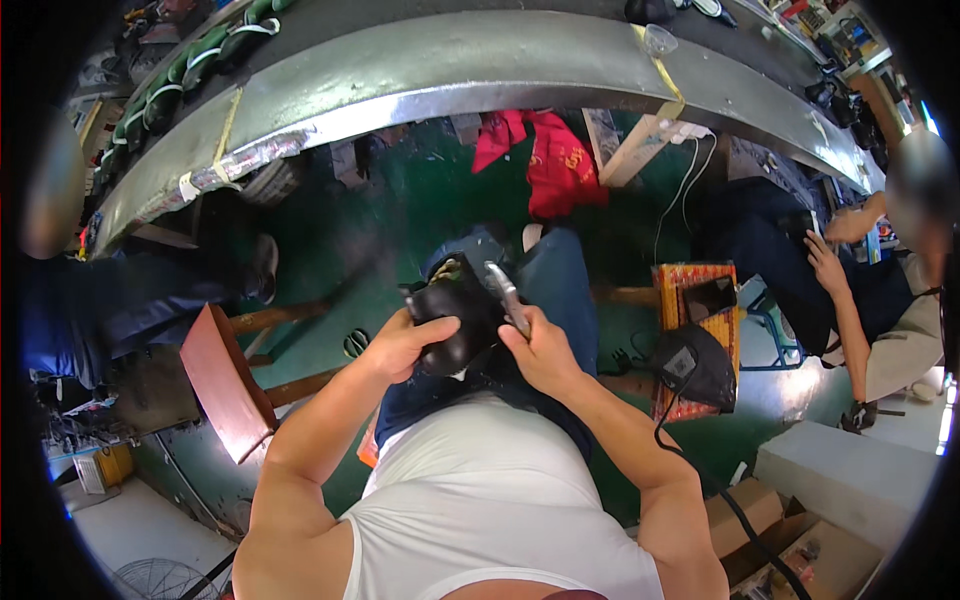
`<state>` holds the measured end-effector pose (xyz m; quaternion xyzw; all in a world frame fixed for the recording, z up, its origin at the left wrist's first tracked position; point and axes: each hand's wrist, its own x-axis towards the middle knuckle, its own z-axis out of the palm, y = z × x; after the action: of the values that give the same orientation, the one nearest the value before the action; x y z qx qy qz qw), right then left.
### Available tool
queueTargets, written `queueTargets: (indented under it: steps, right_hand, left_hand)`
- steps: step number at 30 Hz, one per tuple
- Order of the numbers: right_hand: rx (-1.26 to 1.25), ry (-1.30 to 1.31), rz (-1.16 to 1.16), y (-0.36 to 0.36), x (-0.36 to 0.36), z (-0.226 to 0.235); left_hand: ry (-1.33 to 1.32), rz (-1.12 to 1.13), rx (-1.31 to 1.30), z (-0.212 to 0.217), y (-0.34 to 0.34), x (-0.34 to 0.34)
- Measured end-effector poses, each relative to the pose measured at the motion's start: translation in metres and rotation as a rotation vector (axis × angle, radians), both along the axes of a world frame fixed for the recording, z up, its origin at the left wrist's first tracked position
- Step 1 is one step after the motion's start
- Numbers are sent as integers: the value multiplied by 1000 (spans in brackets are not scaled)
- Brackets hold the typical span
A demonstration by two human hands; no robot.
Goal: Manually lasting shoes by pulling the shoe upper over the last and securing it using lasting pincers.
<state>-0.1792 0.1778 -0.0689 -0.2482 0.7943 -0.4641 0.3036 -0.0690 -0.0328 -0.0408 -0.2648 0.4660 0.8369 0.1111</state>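
My left hand point(405, 343) is closed on a black leather shoe point(457, 312) above my lap, its thumb lying across the shoe's upper. The shoe's rounded toe points toward me, and something greenish-yellow shows at its far opening. In my right hand point(543, 352) is a silver metal hand tool that looks like pliers point(506, 288). My fingers wrap its handles, and its head points up and away from me, just right of the shoe. The underside of the shoe and most of the tool's handles are hidden.
A long metal-edged bench point(440, 62) curves across the far side, with green-and-black shoes point(195, 62) at its left. A red cloth point(545, 160) hangs below it. Left is a brown wooden stool point(225, 385); right, a black cap-like item point(692, 365) by a patterned seat. A co-worker's hand point(826, 265) holds something at right.
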Motion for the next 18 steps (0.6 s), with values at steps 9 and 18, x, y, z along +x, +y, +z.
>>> queueTargets:
  steps: [9, 18]
  right_hand:
    - [-153, -486, -419, 50, -56, -74]
    - [-223, -806, -549, 52, -75, -85]
  left_hand:
    - [473, 368, -172, 74, -66, -52]
    - [592, 192, -185, 136, -139, -363]
